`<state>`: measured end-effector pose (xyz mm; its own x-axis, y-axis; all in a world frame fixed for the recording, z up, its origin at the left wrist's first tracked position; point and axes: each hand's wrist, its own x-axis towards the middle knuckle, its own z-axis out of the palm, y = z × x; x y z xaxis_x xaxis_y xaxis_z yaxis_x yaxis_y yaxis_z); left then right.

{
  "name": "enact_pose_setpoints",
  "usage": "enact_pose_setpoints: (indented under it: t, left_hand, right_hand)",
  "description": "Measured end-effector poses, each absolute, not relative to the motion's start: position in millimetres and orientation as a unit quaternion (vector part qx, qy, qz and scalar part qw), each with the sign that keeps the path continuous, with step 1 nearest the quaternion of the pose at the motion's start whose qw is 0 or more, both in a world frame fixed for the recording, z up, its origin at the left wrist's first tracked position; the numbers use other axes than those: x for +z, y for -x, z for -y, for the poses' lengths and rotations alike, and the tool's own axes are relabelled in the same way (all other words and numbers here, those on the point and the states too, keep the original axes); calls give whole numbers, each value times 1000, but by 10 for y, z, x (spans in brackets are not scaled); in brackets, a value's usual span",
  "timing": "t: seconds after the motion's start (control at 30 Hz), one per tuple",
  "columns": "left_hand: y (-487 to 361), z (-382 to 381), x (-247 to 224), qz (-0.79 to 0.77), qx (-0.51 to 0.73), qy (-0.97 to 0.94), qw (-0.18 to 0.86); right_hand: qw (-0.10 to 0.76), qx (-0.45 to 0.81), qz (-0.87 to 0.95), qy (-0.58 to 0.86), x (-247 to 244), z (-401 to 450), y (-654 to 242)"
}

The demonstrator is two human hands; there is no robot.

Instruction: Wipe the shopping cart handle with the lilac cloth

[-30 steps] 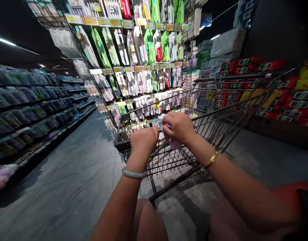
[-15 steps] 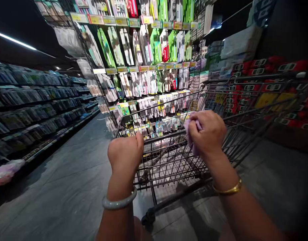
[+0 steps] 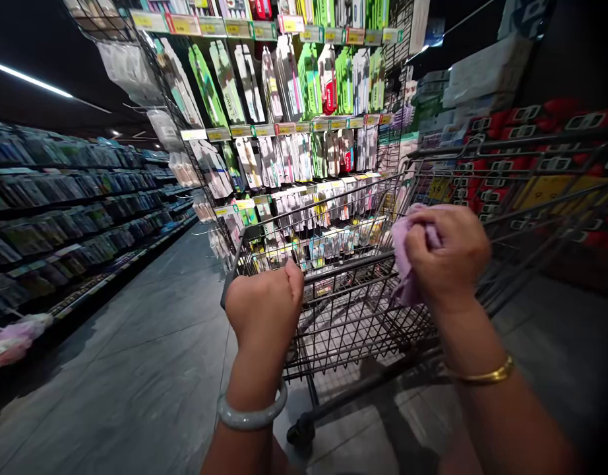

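A dark wire shopping cart (image 3: 343, 330) stands right in front of me, turned at an angle. My left hand (image 3: 264, 300) is closed in a fist at its near top rail, thumb up, and appears wrapped round the rail; the fingers' undersides are hidden. A crumpled light purple cloth (image 3: 407, 267) is bunched in my closed right hand (image 3: 450, 254), which is over the same side of the cart, farther right. Whether that hand also touches the rail I cannot tell. A pale bangle (image 3: 252, 412) circles my left wrist and a gold bracelet (image 3: 486, 376) my right.
Ahead rises a rack of hanging toothbrush-like packs (image 3: 308, 86) with price strips. Long stocked shelves (image 3: 76, 204) line the left, beside a grey floor aisle (image 3: 150, 343). Red packs (image 3: 526, 152) are stacked at right. A cart wheel (image 3: 301, 429) is near my feet.
My right hand and the purple cloth have shifted right, showing more of the cloth. My left hand has moved slightly right. The rack appears a little higher in view.
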<state>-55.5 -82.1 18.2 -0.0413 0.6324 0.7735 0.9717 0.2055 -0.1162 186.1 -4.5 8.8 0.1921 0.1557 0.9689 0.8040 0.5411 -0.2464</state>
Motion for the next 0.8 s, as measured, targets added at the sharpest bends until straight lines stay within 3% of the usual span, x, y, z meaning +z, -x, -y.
enact_pose_setpoints:
  t: [0.23,0.5,0.8]
  left_hand:
    - [319,898,193,648,-228,636,351]
    - [203,912,155,629,-242,654,343]
    - [109,899,177,628,-248,653,343]
  right_hand:
    - [543,-263,752,265,31,507,-1079]
    - [610,-217,645,405,107,170,-1853]
    - [524,-239,757,309,57,456,-1560]
